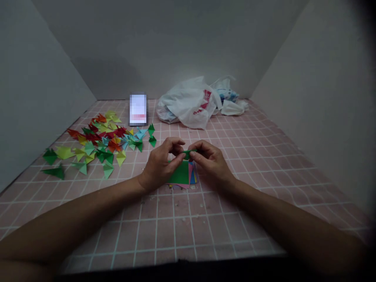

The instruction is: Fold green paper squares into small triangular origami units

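A small folded piece of green paper [187, 154] is pinched between my two hands, above the middle of the table. My left hand [163, 160] grips its left side between thumb and fingers. On the other side, my right hand [212, 162] holds it the same way. Fingers cover much of the piece, so its full shape is hidden. Just below lies a stack of coloured paper sheets [179, 173], green on top, with pink, blue and yellow edges showing. My left hand hides part of that stack.
Many folded paper pieces [108, 156] in red, orange, yellow, green and blue spread over the left. Behind them stands a lit phone [138, 109]. White plastic bags [188, 102] lie at the back wall. A pink checked cloth [264, 156] covers the table between side walls.
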`<state>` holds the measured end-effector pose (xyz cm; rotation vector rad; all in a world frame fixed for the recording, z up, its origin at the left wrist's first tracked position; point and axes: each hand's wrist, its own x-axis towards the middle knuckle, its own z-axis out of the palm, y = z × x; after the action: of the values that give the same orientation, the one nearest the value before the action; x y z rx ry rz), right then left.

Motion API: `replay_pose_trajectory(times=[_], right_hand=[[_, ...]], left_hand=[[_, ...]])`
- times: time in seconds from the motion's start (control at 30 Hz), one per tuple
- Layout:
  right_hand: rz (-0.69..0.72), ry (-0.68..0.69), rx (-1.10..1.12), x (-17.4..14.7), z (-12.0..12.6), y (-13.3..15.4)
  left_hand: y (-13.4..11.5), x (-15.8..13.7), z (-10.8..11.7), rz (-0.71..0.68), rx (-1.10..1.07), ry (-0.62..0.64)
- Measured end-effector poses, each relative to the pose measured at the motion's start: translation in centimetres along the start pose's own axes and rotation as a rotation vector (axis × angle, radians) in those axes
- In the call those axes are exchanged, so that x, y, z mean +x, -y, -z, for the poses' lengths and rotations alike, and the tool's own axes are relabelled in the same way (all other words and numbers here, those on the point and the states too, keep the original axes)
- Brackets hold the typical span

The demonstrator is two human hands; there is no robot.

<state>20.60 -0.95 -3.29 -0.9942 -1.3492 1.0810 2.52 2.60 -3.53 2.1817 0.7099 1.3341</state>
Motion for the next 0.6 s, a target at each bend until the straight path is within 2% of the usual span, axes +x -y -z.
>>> replay_pose_trajectory(times=[0.3,0.6], right_hand=[[0.01,-0.004,-0.027,0.2,0.31,-0.19],[0.052,0.005,-0.091,0.04,0.15,-0.44]], left_hand=[[-0.47,0.24,0.13,0.17,-0.092,0.114],[-0.32,0.25,0.07,0.252,-0.1,0.069]])
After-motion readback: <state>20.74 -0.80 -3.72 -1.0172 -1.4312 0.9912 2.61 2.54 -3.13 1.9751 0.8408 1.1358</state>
